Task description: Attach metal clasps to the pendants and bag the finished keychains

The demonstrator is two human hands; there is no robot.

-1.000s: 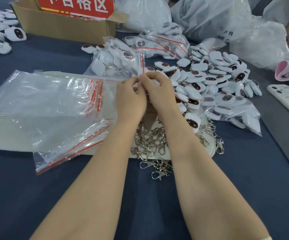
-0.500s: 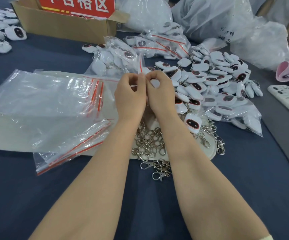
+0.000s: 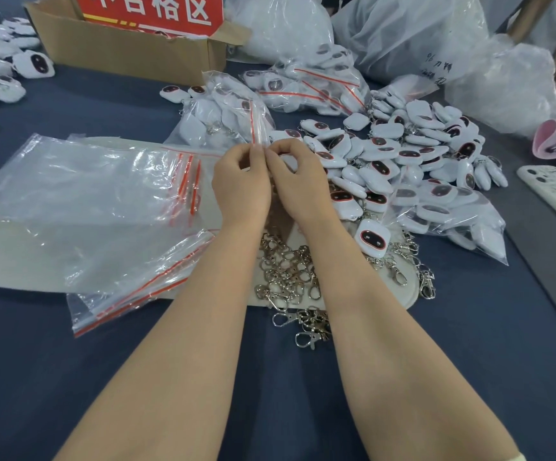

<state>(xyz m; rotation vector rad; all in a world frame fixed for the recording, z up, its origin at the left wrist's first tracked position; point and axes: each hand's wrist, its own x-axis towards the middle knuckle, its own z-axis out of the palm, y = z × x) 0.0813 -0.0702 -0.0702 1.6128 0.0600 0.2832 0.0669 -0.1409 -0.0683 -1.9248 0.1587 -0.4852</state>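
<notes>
Clasps (image 3: 286, 274) lie heaped on the bench (image 3: 469, 344) under my wrists, just nearer than both hands. My left hand (image 3: 241, 188) and right hand (image 3: 298, 184), knuckles touching, each pinch the mouth of a small clear zip bag (image 3: 258, 134) that rises between them. Loose pendants (image 3: 403, 151) pile beyond my right hand.

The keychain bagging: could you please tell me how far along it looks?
Done: filled keychain bags lie behind. In hand: left hand and right hand pinch the zip edge of one more bag. Remaining: a pendant pile, loose clasps and empty zip bags.
</notes>
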